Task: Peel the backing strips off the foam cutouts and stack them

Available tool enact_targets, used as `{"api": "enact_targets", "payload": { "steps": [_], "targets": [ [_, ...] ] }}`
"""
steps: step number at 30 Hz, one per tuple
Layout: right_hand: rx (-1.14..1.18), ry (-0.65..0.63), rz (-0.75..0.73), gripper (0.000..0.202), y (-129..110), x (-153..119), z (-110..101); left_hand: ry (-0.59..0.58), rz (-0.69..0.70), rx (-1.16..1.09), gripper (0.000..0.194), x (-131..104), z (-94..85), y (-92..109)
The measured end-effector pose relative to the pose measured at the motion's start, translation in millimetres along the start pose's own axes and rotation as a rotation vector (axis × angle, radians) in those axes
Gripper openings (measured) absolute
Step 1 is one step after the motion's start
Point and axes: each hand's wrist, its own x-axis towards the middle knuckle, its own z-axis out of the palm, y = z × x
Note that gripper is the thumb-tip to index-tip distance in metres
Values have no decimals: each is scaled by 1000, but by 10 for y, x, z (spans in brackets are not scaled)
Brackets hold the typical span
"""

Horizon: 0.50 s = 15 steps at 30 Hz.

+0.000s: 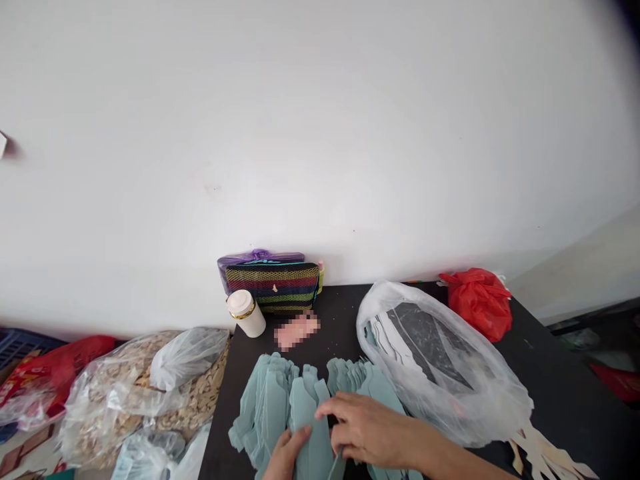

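Grey-teal cutouts [280,407], black table [340,313], red bag [479,300], multicolour striped mesh pouch [273,287], white cup [247,313] with gold rim, white wall [320,133].

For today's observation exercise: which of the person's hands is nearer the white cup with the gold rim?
Left. The left hand lies below the white cup, on the blue-green cutouts; the right hand is farther right.

I look down on what reads as a small home workshop or piecework corner: a black worktable [345,313] pushed against a bare white wall [320,133], fanned stacks of identical grey-green cut pieces [273,407] spread across it, a clear plastic bag [450,373] of more flat parts, and bulging clear sacks [135,393] of pale small parts beside the table at left.
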Motion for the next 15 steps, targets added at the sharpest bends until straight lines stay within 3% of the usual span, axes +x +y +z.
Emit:
{"api": "enact_targets", "payload": {
  "steps": [4,9,12,15],
  "targets": [
    [-69,63,-75,8,89,95,134,-157,92,80,66,-12,50,11],
    [-43,77,-90,6,179,90,225,-53,-58,110,54,-144,121,144],
    [103,-8,64,16,110,-74,79,-65,-145,-49,52,-169,100,164],
    [377,26,384,22,74,-401,-5,-122,-198,-254,58,-118,25,107]
  ]
}}
